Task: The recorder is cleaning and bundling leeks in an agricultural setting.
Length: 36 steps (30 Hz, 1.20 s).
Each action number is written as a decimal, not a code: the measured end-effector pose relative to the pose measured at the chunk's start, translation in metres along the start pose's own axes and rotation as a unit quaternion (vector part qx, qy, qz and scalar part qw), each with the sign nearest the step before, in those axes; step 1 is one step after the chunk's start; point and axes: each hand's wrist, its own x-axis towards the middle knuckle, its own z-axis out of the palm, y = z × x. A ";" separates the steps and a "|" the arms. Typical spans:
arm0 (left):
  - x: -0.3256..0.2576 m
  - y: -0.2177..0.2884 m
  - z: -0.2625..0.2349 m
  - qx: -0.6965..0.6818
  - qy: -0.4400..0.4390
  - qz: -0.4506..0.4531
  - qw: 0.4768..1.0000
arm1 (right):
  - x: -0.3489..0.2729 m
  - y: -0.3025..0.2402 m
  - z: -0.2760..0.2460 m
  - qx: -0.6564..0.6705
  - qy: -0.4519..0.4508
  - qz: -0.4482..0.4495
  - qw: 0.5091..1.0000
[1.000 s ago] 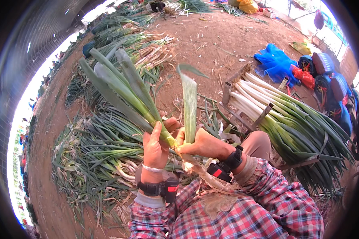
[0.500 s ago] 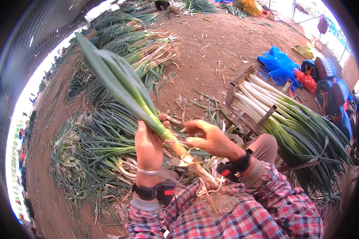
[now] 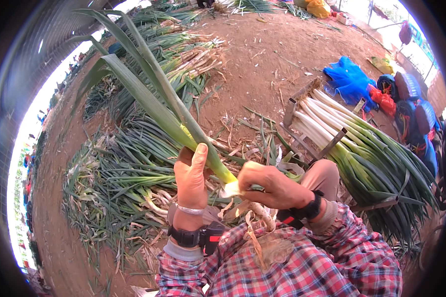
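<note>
A large green onion [image 3: 176,126] slants across in front of me, its long leaves pointing up to the far left. My left hand [image 3: 192,175] is closed round its green part, thumb on top. On the pale shank just below, my right hand [image 3: 272,184] is curled with the fingers pinched, and a white flap of skin [image 3: 229,189] sticks out beside them. The root end [image 3: 263,218] reaches down towards my lap, with dry brown peel [image 3: 255,245] hanging from it. My right fingers hide part of the shank.
At my right a metal rack [image 3: 327,146] holds a bundle of clean white-stemmed green onions [image 3: 376,153]. Unpeeled onions [image 3: 134,158] lie heaped at left and farther back. Blue netting [image 3: 347,79] and a red bag [image 3: 381,99] lie beyond the rack, on brown earth.
My right hand has moved in from open beside the stalk to pinch its shank. A white flap now shows there. The leaves have swung and spread apart.
</note>
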 end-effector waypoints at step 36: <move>0.083 0.021 -0.048 -0.138 0.116 0.102 0.978 | 0.006 -0.007 0.008 0.293 -0.006 0.065 0.954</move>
